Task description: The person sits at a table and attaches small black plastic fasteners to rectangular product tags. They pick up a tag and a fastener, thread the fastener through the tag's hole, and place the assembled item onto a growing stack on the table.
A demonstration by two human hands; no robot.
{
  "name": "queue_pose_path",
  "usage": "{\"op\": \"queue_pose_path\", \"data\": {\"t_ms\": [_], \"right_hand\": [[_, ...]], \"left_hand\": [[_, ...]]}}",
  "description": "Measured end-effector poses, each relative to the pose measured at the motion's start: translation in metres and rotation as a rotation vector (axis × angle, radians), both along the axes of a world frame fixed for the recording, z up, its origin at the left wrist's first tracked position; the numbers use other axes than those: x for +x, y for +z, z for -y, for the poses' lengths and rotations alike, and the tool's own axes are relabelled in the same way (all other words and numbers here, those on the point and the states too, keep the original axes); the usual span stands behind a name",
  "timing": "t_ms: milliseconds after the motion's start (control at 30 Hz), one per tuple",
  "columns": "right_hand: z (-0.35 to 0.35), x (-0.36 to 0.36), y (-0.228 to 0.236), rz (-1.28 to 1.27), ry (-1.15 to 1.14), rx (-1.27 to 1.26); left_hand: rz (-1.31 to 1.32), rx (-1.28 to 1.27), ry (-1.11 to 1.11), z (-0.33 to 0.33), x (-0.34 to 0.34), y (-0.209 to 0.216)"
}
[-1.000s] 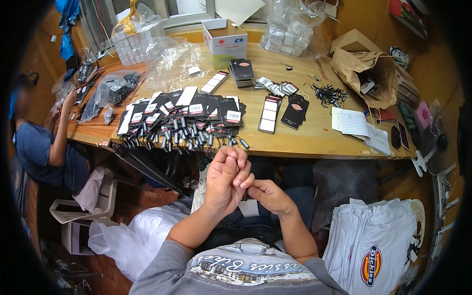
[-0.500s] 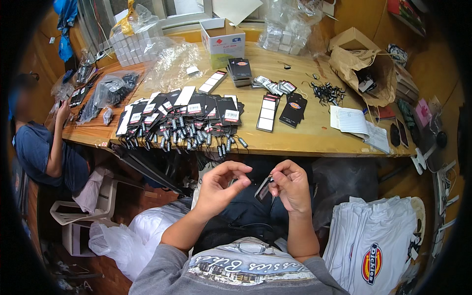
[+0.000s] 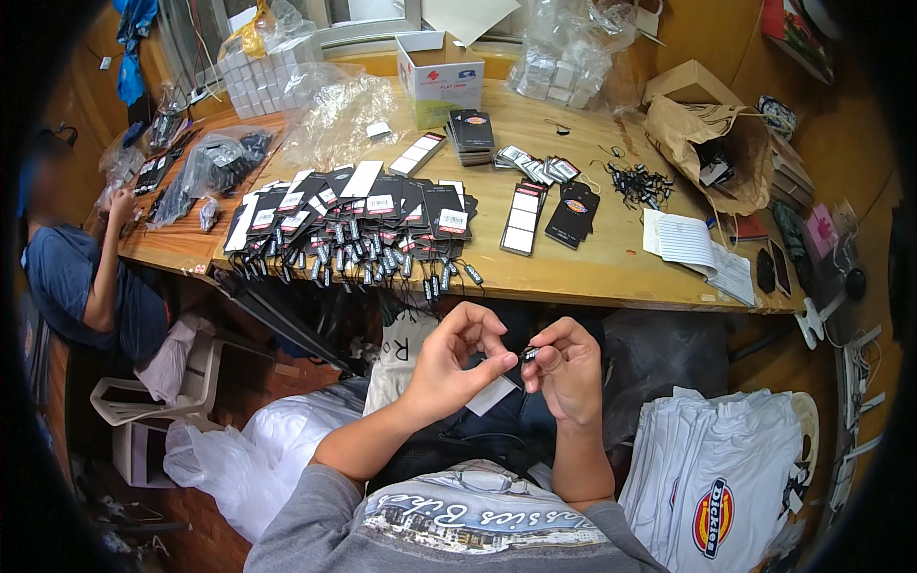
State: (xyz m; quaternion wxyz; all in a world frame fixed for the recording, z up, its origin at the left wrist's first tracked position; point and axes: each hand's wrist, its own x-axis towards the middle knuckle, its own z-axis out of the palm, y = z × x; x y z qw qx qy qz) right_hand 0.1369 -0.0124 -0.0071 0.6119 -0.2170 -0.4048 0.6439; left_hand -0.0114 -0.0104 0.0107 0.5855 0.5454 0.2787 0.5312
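Over my lap, my right hand [image 3: 570, 377] pinches a small black string seal [image 3: 529, 353] between thumb and fingertips. A pale hang tag [image 3: 491, 394] dangles just below, between the two hands; its thin cord is too fine to follow. My left hand [image 3: 461, 355] is curled with thumb and forefinger apart, its thumb tip close beside the seal. Whether that thumb touches it, I cannot tell. In front, on the table's near edge, lies a spread heap of black and white hang tags [image 3: 382, 205], their seals hanging over the edge.
On the wooden table [image 3: 611, 258] are tag stacks [image 3: 471, 138], loose black seals [image 3: 638, 183], a white box [image 3: 439, 81], a paper bag [image 3: 712, 143] and a notebook [image 3: 686, 239]. Folded white garments [image 3: 716, 439] stand at my right. Another person [image 3: 81, 258] sits at the left.
My left hand has come right, closer to my right hand, and its thumb is now beside the seal. The hanging tag has swung left and shows a pale face instead of a dark one.
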Motion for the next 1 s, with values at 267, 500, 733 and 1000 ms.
{"op": "queue_pose_path", "data": {"t_ms": [267, 500, 733, 1000], "right_hand": [[0.006, 0.001, 0.006, 0.263, -0.151, 0.157], [0.006, 0.000, 0.005, 0.196, -0.071, 0.134], [0.008, -0.002, 0.017, 0.260, -0.070, 0.182], [0.002, 0.002, 0.047, 0.382, -0.178, 0.340]], "left_hand": [[0.019, -0.026, -0.068, -0.002, -0.001, 0.004], [0.122, -0.018, -0.123, -0.005, 0.002, -0.003], [0.045, 0.121, -0.278, -0.020, -0.005, -0.020], [-0.068, -0.232, -0.769, -0.016, -0.029, -0.028]]}}
